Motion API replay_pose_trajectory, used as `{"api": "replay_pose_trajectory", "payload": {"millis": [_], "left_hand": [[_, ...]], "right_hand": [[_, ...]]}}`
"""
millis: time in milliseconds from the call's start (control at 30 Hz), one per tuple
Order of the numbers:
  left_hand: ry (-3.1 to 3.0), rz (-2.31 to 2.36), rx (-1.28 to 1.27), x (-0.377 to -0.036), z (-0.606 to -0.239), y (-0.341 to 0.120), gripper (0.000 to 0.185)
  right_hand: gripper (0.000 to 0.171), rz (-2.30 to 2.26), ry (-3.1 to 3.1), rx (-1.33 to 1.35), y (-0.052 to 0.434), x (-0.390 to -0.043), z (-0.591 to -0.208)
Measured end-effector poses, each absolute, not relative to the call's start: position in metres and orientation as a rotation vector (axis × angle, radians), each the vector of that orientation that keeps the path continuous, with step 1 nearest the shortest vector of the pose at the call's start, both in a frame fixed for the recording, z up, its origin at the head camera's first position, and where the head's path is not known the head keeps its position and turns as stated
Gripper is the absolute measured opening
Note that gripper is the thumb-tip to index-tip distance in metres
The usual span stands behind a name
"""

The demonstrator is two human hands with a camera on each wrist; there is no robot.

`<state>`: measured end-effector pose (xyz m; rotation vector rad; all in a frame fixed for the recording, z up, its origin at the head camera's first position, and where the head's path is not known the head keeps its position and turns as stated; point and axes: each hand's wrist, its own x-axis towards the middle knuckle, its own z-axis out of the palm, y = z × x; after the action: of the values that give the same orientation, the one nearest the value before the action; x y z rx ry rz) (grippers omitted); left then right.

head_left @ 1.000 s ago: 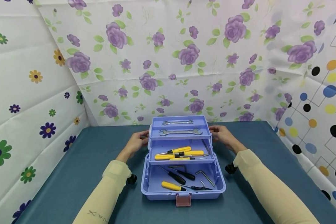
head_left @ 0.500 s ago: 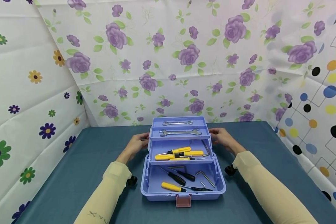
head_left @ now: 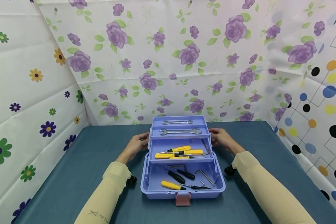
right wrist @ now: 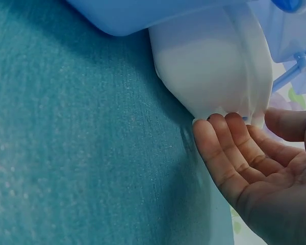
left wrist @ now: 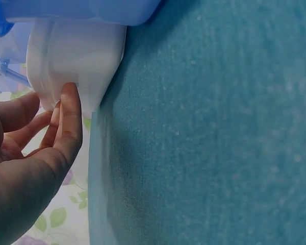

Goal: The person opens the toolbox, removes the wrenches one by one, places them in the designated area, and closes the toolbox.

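Resting on the teal table, the left hand touches the open toolbox at mid-table with relaxed, spread fingers; the right hand mirrors it. Uneven pushing might, I judge, jolt the trays and spill the screwdrivers.

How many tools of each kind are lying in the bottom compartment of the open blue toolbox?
Bottom compartment, as the head view shows it:
Yellow-handled screwdriver: 1
Black-handled screwdrivers: 3
Hex keys: 2
Total: 6 in plain sight. A further bent metal piece lies half hidden under the tray above and is not counted.
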<state>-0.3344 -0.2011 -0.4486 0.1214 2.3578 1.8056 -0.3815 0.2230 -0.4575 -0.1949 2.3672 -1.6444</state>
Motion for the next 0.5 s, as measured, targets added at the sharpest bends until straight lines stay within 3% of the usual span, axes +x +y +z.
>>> {"api": "replay_pose_trajectory", "payload": {"millis": [500], "left_hand": [[2.338, 1.824, 0.110, -0.3301, -0.4492, -0.2005, 0.048]], "right_hand": [[0.048, -1.671, 2.357, -0.179, 0.2210, -0.3780, -0.4572]]}}
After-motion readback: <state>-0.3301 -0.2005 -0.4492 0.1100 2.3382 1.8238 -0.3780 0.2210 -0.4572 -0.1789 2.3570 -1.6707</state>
